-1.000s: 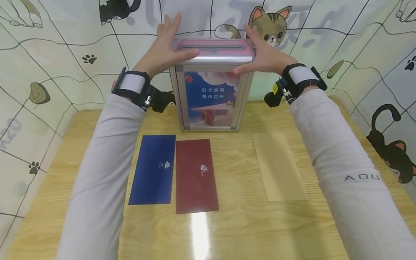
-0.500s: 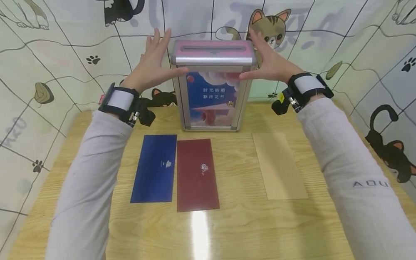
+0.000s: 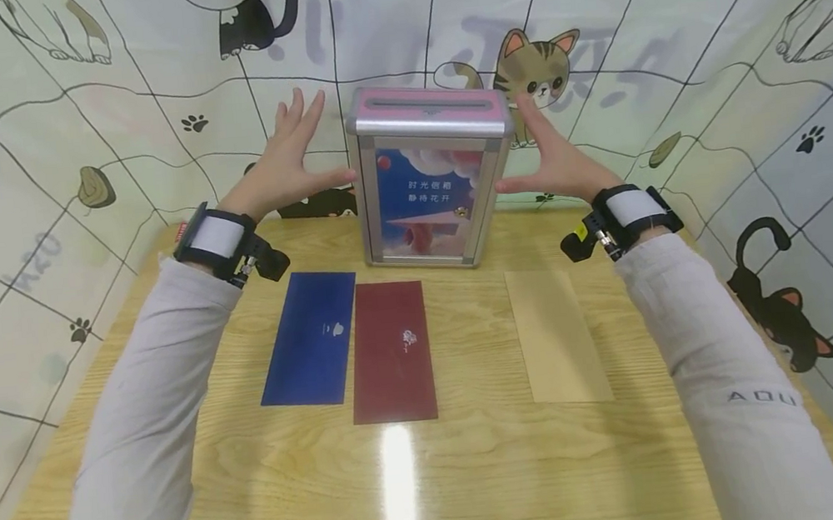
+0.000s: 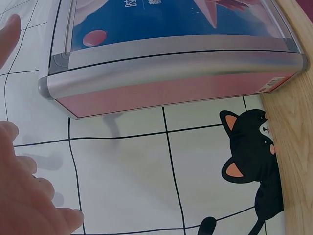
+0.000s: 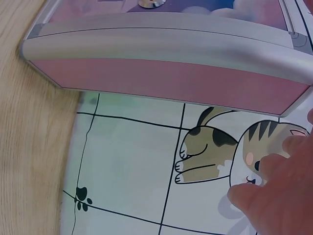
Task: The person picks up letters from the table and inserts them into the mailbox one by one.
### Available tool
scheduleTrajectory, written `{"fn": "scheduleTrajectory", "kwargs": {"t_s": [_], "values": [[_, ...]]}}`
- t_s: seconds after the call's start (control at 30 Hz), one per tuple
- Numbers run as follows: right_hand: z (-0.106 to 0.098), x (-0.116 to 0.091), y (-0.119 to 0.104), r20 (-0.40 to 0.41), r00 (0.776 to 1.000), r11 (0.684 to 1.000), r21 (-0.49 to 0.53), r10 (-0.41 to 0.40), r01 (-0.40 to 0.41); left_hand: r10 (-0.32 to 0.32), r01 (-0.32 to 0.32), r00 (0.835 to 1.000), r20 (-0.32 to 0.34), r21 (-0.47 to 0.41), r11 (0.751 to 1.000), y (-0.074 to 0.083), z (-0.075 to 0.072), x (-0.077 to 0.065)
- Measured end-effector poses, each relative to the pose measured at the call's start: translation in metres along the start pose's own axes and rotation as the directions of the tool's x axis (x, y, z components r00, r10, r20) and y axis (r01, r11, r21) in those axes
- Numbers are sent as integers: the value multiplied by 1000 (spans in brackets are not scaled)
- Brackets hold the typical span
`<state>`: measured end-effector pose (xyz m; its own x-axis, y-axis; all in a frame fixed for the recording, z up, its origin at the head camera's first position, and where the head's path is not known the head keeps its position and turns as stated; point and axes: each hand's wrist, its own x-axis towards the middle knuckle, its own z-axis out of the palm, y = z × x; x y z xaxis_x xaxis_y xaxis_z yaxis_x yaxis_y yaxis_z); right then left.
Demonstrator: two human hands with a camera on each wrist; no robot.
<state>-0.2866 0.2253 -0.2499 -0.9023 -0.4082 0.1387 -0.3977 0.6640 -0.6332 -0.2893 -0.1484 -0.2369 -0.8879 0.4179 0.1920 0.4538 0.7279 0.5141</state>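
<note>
Letting go: both hands, pressed on box [image 3: 433, 176] top a second ago, now off it and drawn apart. Box stands free, upright at bench [image 3: 480, 455] rear, against wall. Left hand [image 3: 287, 168] flat, fingers spread, beside box's left side, touching nothing. Right hand [image 3: 554, 165] likewise released, empty, just right of box. Blue envelope [image 3: 311, 338], red envelope [image 3: 390, 351], tan envelope [image 3: 556, 334] lie flat before box.
</note>
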Motion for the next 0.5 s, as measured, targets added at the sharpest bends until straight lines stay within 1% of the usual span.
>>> {"fn": "scheduleTrajectory", "kwargs": {"t_s": [0.07, 0.17, 0.3, 0.4, 0.5], "values": [[2, -4, 0, 2, 1000, 1000, 0, 6, -6, -9, 9, 1000, -8, 4, 1000, -2, 0, -4], [4, -10, 2, 3, 1000, 999, -30, 19, -19, -11, 11, 1000, -16, 15, 1000, -7, 1, -10], [6, -18, 4, 1, 1000, 998, -63, 26, -26, 3, -2, 1000, -20, 19, 1000, -12, 2, -21], [8, -25, 6, -2, 1000, 998, -62, 26, -26, 11, -11, 1000, -15, 12, 1000, -16, 3, -29], [11, -33, 7, 6, 999, 997, -66, 32, -31, 22, -21, 1000, -7, 25, 999, -20, 6, -36]]}}
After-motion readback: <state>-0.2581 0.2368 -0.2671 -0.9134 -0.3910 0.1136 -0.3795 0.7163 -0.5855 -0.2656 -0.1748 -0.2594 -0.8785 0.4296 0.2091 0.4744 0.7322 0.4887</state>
